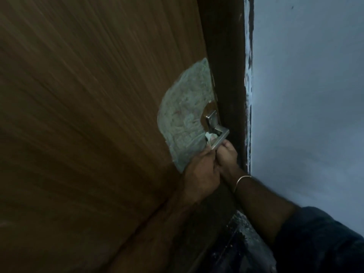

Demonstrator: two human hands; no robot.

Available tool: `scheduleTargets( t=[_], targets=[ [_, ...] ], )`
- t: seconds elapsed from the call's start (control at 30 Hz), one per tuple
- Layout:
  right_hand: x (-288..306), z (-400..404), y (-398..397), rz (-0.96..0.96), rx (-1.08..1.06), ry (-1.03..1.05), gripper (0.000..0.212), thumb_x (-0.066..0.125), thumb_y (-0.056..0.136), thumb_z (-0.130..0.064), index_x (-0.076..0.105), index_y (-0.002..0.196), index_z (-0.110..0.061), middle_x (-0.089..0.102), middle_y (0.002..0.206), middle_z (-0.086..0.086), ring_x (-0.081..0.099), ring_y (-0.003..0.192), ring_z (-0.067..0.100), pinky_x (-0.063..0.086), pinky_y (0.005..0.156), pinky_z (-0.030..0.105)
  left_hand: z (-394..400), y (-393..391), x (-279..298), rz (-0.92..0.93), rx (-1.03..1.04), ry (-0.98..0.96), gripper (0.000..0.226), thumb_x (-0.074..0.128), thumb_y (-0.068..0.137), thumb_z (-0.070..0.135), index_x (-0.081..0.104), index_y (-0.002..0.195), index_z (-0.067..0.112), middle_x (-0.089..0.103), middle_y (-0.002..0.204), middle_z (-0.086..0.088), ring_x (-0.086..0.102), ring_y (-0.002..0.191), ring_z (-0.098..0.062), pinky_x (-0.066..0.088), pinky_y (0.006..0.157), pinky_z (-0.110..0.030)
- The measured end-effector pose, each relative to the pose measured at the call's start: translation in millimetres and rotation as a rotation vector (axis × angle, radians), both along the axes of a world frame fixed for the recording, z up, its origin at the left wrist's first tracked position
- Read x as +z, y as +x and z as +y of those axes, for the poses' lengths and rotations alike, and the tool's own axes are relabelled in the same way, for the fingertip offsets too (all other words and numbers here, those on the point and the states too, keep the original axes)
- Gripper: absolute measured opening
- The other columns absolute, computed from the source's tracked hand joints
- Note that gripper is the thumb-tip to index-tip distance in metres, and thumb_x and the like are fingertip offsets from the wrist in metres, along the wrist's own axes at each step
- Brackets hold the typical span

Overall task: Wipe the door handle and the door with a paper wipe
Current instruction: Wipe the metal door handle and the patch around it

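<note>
While the left hand pinches a crumpled white paper wipe against the squared, brushed-metal door handle, the right hand curls around the lever's end, beside the wood-grain door and its pale, rough patch.

White paper wipe bunched against silver door handle.

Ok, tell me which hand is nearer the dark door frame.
Right. The right hand grips the door handle close beside the door frame; the left hand holds the paper wipe farther out, over the door.
</note>
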State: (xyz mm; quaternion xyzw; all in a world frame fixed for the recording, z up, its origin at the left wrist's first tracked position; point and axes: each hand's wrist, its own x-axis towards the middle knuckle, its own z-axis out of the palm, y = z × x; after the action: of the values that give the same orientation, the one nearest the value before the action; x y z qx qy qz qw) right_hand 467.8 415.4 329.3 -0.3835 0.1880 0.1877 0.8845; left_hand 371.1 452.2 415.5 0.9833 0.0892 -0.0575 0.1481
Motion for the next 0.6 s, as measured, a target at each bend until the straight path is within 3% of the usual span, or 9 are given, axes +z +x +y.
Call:
scheduleTargets(
  t=[0.1, 0.23, 0.3, 0.43, 0.5, 0.6],
  targets=[
    [-4.3, -12.7, 12.7, -0.052, 0.031, -0.244, 0.02, 0.059, 0.087, 0.013, 0.064, 0.105, 0.007, 0.068, 0.097, 0.023, 0.063, 0.072, 0.02, 0.056, 0.062, 0.026, -1.2, 1.0, 4.9, 0.001, 0.003, 0.002, 0.057, 0.051, 0.102, 0.023, 0.029, 0.155, 0.018, 0.027, 0.163, 0.001, 0.021, 0.15, -0.013, 0.014, 0.122, -0.027],
    [-0.2, -30.2, 25.3, -0.008, 0.038, -0.283, 0.017, 0.058, 0.088, 0.013, 0.064, 0.092, -0.002, 0.065, 0.101, 0.021, 0.063, 0.069, 0.018, 0.056, 0.053, 0.018, -0.9, 3.8, 7.8, 0.001, 0.03, -0.045, 0.057, 0.052, 0.101, 0.023, 0.032, 0.154, 0.02, 0.028, 0.162, 0.002, 0.023, 0.15, -0.013, 0.019, 0.123, -0.03],
    [10.3, -45.6, 17.1, -0.083, 0.048, -0.308, 0.014, 0.063, 0.088, 0.008, 0.064, 0.099, 0.001, 0.067, 0.098, 0.017, 0.065, 0.075, 0.018, 0.058, 0.057, 0.019, 1.0, 4.8, 9.3, -0.024, 0.073, -0.141, 0.051, 0.053, 0.1, 0.021, 0.04, 0.15, 0.023, 0.037, 0.158, 0.003, 0.034, 0.144, -0.012, 0.028, 0.119, -0.03],
    [30.8, -80.7, -16.9, -0.226, 0.077, -0.174, 0.007, 0.061, 0.092, 0.001, 0.059, 0.096, -0.005, 0.067, 0.099, 0.013, 0.065, 0.092, 0.02, 0.057, 0.079, 0.031, 0.7, 3.5, 16.8, -0.192, 0.19, -0.347, 0.038, 0.053, 0.101, 0.021, 0.055, 0.138, 0.026, 0.056, 0.137, 0.01, 0.053, 0.114, 0.0, 0.041, 0.094, -0.017],
    [43.2, -91.8, -25.5, -0.305, 0.156, -0.092, 0.009, 0.055, 0.095, 0.0, 0.057, 0.094, -0.009, 0.066, 0.097, 0.01, 0.064, 0.091, 0.018, 0.054, 0.082, 0.034, -2.3, 5.0, 21.0, -0.267, 0.27, -0.53, 0.031, 0.055, 0.1, 0.024, 0.062, 0.131, 0.027, 0.062, 0.12, 0.013, 0.057, 0.099, 0.002, 0.047, 0.086, -0.019],
    [66.6, -104.5, -32.0, -0.395, 0.295, -0.061, 0.016, 0.05, 0.096, 0.0, 0.058, 0.11, -0.001, 0.067, 0.102, 0.013, 0.063, 0.093, 0.022, 0.051, 0.086, 0.037, -6.5, 11.1, 22.9, -0.368, 0.332, -0.887, 0.016, 0.06, 0.098, 0.025, 0.068, 0.112, 0.029, 0.073, 0.107, 0.006, 0.069, 0.098, -0.01, 0.057, 0.084, -0.028]
  ],
)
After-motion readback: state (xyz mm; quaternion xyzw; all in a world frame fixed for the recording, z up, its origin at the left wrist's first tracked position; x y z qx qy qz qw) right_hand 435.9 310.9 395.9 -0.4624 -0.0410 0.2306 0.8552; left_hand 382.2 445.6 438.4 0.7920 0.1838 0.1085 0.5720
